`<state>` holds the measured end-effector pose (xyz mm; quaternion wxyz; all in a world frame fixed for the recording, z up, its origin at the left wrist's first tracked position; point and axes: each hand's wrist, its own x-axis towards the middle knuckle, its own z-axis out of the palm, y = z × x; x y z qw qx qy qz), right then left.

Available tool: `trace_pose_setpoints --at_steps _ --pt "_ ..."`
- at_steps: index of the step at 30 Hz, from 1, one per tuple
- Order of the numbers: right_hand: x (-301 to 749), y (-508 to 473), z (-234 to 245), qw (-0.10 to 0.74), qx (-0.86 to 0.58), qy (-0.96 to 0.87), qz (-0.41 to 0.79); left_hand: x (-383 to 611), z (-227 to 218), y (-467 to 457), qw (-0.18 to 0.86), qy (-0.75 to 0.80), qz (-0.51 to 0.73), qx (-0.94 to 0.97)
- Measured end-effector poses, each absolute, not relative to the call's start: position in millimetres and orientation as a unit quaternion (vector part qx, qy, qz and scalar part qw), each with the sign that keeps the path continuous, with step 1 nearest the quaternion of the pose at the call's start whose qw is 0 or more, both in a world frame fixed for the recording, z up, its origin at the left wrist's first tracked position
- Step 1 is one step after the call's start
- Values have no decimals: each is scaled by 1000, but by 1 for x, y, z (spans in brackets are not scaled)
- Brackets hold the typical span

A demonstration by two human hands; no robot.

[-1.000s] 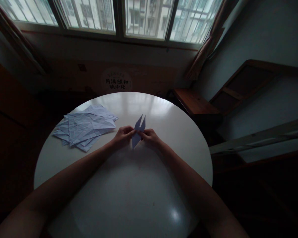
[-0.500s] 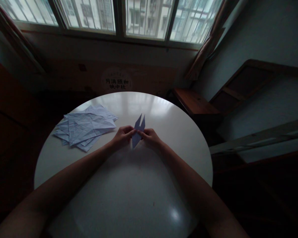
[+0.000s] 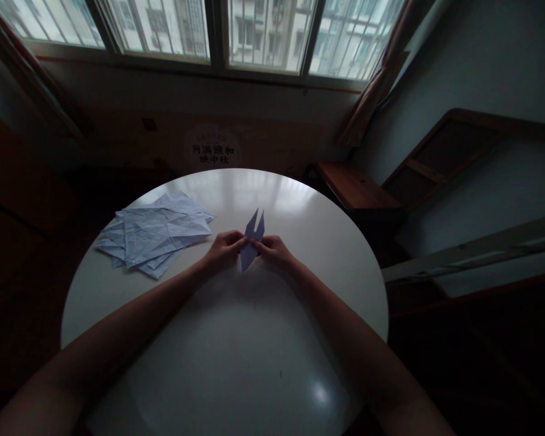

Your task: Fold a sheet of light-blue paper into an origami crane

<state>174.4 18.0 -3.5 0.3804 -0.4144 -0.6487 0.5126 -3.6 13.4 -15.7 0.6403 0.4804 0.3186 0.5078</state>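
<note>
A folded paper piece (image 3: pixel 251 253) is held over the middle of the round white table (image 3: pixel 236 363). Two narrow points stick up at its far end, and a single point faces down toward me. My left hand (image 3: pixel 227 248) pinches its left edge between thumb and fingers. From the other side, my right hand (image 3: pixel 275 249) grips the right edge, its thumb lying across the front of the paper. The fingers behind the paper are partly hidden. Left of my left hand lies a pile of creased paper sheets (image 3: pixel 163 233).
Beyond the table, a wooden bench (image 3: pixel 356 188) stands at the right by the wall. A cardboard panel (image 3: pixel 263 136) with printed characters leans under the barred window (image 3: pixel 263 36). A curtain (image 3: pixel 375 100) hangs at the window's right side.
</note>
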Motion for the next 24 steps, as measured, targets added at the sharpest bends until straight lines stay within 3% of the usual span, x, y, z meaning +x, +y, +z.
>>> trace_pose_setpoints --at_steps 24 --pt "174 18 -2 377 -423 -649 508 -2 -13 12 624 321 520 486"
